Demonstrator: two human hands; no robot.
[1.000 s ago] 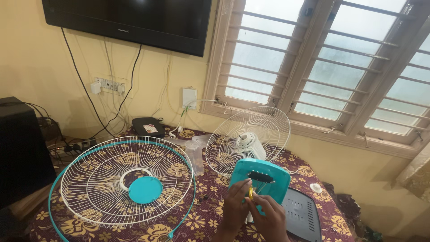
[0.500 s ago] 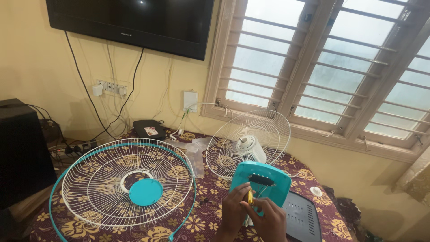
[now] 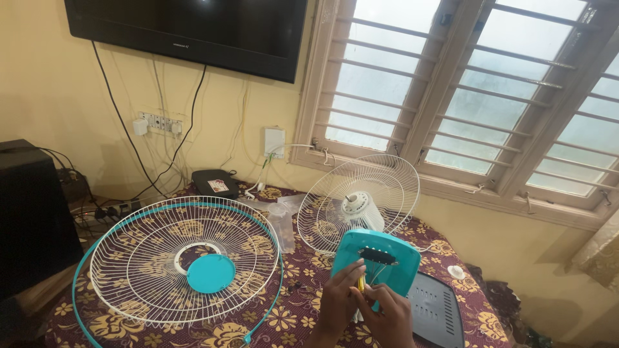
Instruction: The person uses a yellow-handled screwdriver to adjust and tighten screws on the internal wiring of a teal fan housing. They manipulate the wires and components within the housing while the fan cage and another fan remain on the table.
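Note:
A teal fan base cover [image 3: 380,261] stands tilted up in front of me on the table, with a dark slot near its top. My left hand [image 3: 336,303] holds its lower left edge. My right hand [image 3: 387,316] is closed on a small yellow-handled tool [image 3: 362,283], its tip against the teal cover's underside. Behind the cover stands the white rear fan guard [image 3: 364,200] with the white motor [image 3: 358,209] in its middle.
A white front fan grille with a teal rim and teal centre cap [image 3: 184,261] lies at the left on the floral tablecloth [image 3: 290,316]. A dark grey slotted panel [image 3: 435,309] lies at the right. A clear plastic bottle [image 3: 282,225], a black box [image 3: 29,212] and a wall television [image 3: 193,29] are around.
The view has shifted slightly; my hands stay on the teal cover with the yellow tool, with only small movement of the fingers.

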